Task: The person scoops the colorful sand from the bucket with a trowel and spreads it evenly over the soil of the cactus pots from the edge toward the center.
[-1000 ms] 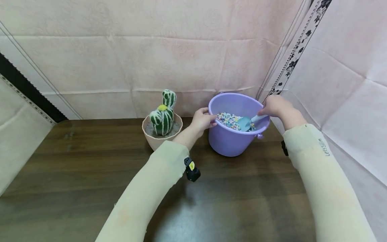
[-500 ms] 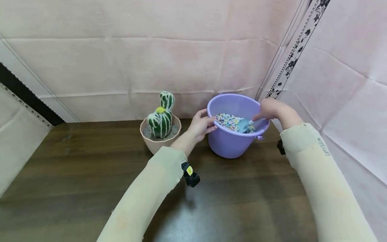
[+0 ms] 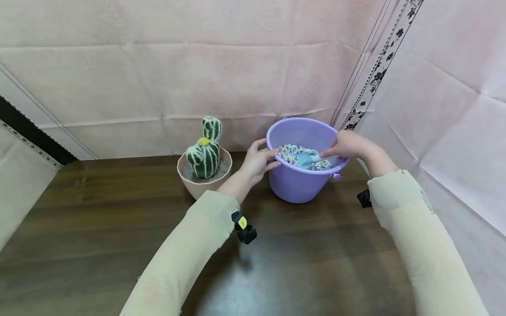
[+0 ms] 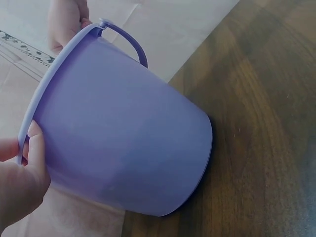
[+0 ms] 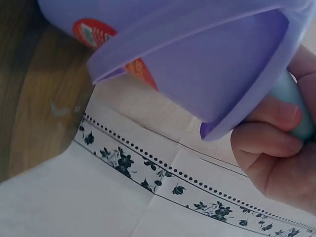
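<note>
Right of centre stands the bucket (image 3: pixel 302 175); left hand (image 3: pixel 257 160) curls its fingers on the rim, right hand (image 3: pixel 345 145) pinches the scoop (image 3: pixel 306 159) in the pebbles (image 3: pixel 292 153). Flick hard and pebbles may spill onto the table (image 3: pixel 118 228).

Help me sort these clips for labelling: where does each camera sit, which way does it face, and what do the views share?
Head: above the table, facing forward and down at the cactus pot and purple bucket; both sleeves and hands show.
Left wrist: low beside the bucket's outer wall; left hand grips its rim.
Right wrist: below the rim, facing up; right hand grips the blue scoop.
Shared: all three show the bucket.
</note>
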A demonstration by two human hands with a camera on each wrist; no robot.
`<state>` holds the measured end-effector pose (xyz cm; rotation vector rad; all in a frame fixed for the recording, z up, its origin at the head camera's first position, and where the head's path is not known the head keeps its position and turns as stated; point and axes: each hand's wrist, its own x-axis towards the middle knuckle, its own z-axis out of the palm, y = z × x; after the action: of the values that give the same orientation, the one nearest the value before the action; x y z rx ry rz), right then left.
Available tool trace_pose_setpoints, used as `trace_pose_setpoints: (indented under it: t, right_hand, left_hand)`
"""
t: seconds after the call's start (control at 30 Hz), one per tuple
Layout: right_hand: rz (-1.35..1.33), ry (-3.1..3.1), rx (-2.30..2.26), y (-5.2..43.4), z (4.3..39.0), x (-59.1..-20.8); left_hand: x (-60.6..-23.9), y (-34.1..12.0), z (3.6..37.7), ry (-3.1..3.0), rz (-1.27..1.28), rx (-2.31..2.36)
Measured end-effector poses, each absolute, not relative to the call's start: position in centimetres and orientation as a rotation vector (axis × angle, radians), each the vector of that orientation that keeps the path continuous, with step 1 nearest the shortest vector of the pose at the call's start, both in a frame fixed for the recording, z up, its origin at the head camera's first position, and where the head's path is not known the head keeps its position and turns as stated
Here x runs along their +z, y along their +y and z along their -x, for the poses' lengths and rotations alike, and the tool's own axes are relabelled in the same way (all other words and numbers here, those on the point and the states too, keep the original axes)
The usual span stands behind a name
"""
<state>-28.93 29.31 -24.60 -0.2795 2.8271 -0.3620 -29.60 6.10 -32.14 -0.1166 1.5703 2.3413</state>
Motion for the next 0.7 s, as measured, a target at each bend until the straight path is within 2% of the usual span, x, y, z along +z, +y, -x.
trace_pose_setpoints:
  t: [0.2,0.7]
  right_hand:
    - [0.23,2.785,-0.579,29.3,28.6,-24.5]
    - [0.081,2.795,-0.762,32.0,27.9,-24.7]
  left_hand:
    - [-32.0,5.8,29.6,1.567,0.124,2.347]
    - [-32.0,6.0,29.4,1.593,0.116,2.345]
